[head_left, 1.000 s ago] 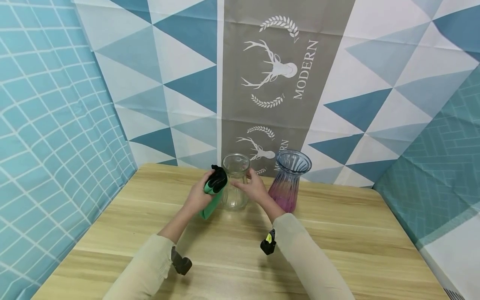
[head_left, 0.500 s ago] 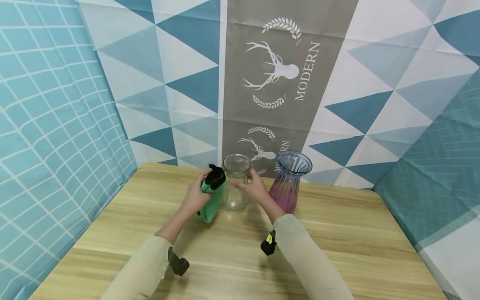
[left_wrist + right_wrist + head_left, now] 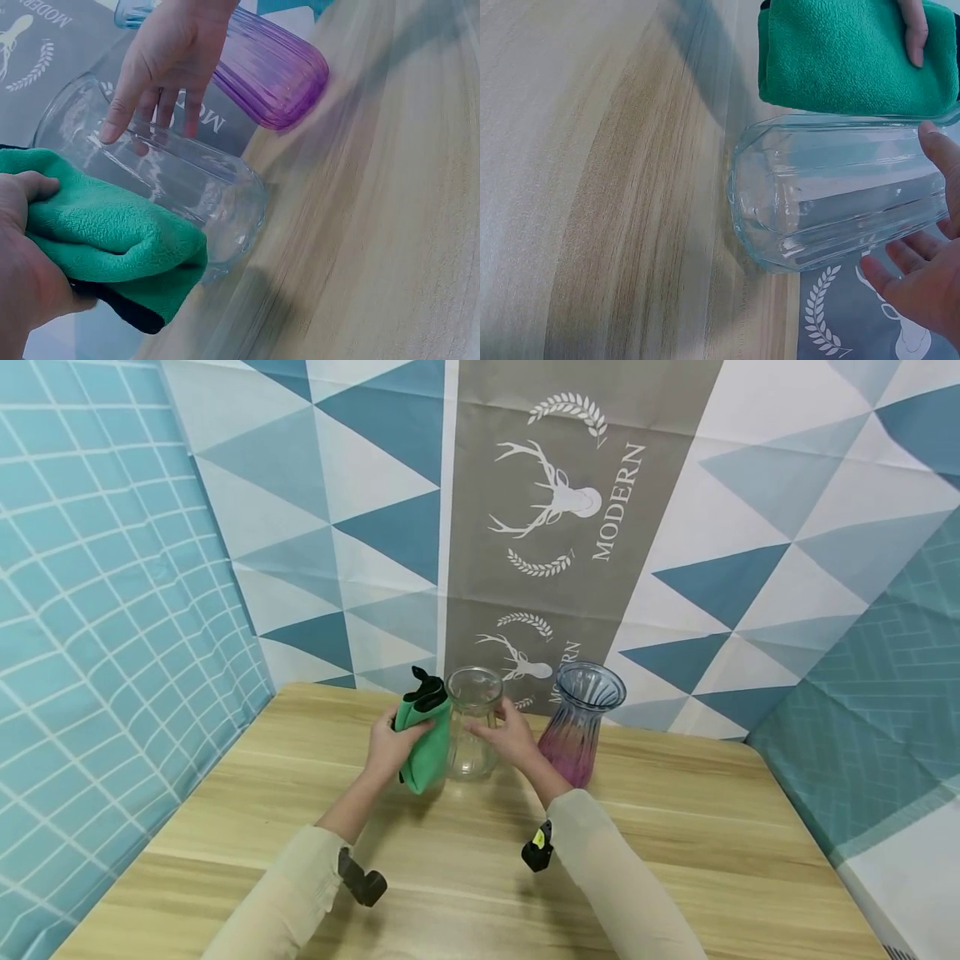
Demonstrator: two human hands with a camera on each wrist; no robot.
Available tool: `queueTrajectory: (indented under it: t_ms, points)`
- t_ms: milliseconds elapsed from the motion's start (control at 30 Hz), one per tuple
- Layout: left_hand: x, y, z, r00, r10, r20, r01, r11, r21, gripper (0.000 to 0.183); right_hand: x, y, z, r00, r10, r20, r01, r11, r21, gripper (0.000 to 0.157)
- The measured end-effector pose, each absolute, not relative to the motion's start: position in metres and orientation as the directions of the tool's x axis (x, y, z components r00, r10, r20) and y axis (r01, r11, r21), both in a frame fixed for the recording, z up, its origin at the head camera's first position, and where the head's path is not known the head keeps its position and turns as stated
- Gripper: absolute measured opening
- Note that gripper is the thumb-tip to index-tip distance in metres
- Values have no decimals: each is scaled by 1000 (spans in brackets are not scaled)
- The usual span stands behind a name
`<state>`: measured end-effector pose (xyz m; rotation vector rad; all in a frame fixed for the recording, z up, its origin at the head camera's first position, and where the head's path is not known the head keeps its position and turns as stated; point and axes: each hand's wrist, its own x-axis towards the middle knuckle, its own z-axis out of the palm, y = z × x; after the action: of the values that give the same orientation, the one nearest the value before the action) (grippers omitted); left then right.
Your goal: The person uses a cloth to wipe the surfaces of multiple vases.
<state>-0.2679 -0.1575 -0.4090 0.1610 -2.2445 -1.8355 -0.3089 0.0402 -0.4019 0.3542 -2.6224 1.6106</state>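
Observation:
A clear ribbed glass vase stands upright at the back of the table. My right hand holds its right side, the thumb on the near face and the fingers round behind. In my left hand is a folded green cloth with a black underside, pinched with the thumb on top. The cloth is right at the vase's left wall, overlapping it in the left wrist view. Part of the cloth's black side is hidden by the folds.
A second vase, blue at its flared rim and pink-purple at its base, stands just right of the clear one, behind my right wrist. The wooden table meets a patterned backdrop close behind both vases.
My left hand has turned the green cloth, so more of its green face shows, and raised it slightly beside the clear vase. The right hand keeps its hold on the vase.

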Motion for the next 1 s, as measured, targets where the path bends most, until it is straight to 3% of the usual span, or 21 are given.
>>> queueTrajectory:
  t_ms: [200, 400, 533, 867, 1000]
  points:
    - [-269, -155, -408, -984, -174, 46, 15, 171, 985, 47, -309, 40, -403, -967, -178, 182, -243, 422, -873, 64]
    - [-269, -154, -405, -996, -87, -3, -7, 43, 999, 51, -310, 41, -403, -966, -183, 180, -242, 410, -879, 67]
    - [-267, -155, -407, -998, -58, 20, 19, 26, 999, 69, -311, 42, -405, -964, -197, 180, -246, 398, -884, 67]
    - [-265, -162, -406, -978, -201, 59, 24, 171, 985, 69, -313, 42, -406, -963, -207, 175, -247, 401, -882, 70]
    - [-265, -162, -405, -958, -235, 162, 74, 345, 936, 73, -313, 42, -404, -965, -201, 170, -238, 393, -888, 70]
